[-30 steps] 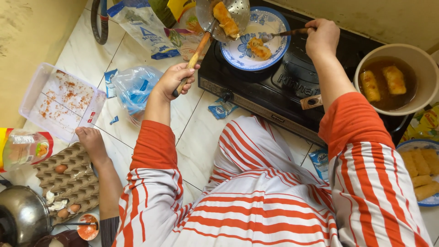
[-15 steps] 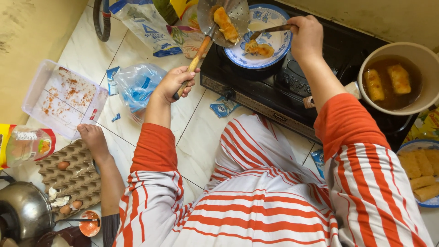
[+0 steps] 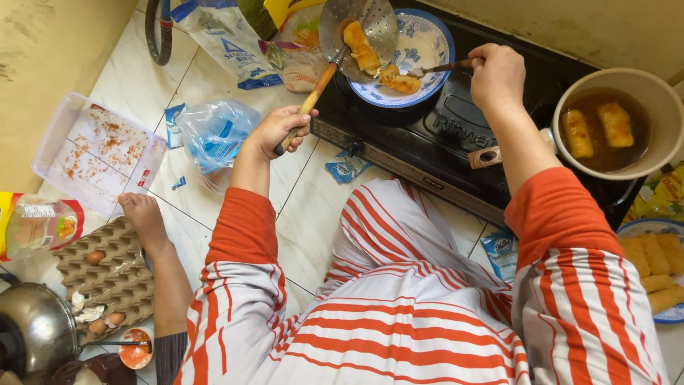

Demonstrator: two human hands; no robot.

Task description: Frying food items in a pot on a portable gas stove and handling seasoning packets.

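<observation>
My left hand [image 3: 276, 130] grips the wooden handle of a metal skimmer [image 3: 356, 28] held over a blue-patterned plate [image 3: 425, 51]. One golden fried roll [image 3: 358, 45] lies in the skimmer. My right hand [image 3: 497, 73] holds a fork [image 3: 436, 68] whose tip touches another fried roll [image 3: 400, 82] on the plate. The plate rests on a black stove [image 3: 456, 135] that stands on the tiled floor. To the right, a pan of oil [image 3: 610, 125] holds two frying rolls.
A plate of uncooked breaded rolls [image 3: 657, 265] sits at the right edge. Left on the floor: a crumb-dusted plastic tray [image 3: 92, 153], an egg carton [image 3: 107, 278], a metal pot [image 3: 32, 331], plastic bags [image 3: 214, 132]. My bare foot [image 3: 142, 217] rests beside the carton.
The skimmer has tilted lower over the plate, and one roll now lies on the plate by the fork. My right hand has shifted slightly left.
</observation>
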